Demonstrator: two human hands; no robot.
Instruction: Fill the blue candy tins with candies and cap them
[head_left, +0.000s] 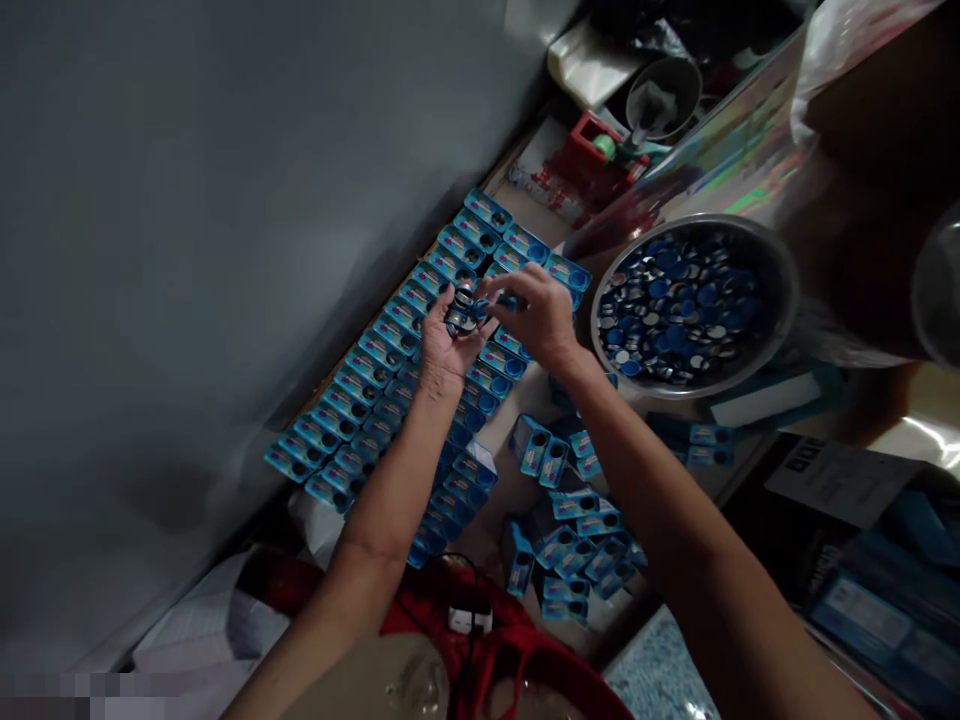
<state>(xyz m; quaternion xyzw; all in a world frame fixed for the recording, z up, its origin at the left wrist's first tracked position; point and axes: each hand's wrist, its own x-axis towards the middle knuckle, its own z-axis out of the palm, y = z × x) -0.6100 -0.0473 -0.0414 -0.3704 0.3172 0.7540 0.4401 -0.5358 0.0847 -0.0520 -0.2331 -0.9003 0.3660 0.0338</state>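
Note:
My left hand point(444, 352) is turned palm up, fingers curled round several small, round, shiny metal caps point(460, 322). Over it, my right hand point(541, 312) pinches a small blue round cap point(482, 309) at the edge of that handful. Beneath both hands stand close rows of small blue printed boxes point(394, 335), each with a round spot at one end of its top. Some spots look dark and others blue. Right of my right hand, a metal bowl point(780, 330) holds many more blue and silver round caps point(679, 300).
Loose blue boxes point(574, 555) lie in a heap at the table's near side. A grey wall point(187, 200) borders the left. At the back are a red tape dispenser point(585, 150) and a cup point(664, 100). A dark carton point(832, 490) stands at the right.

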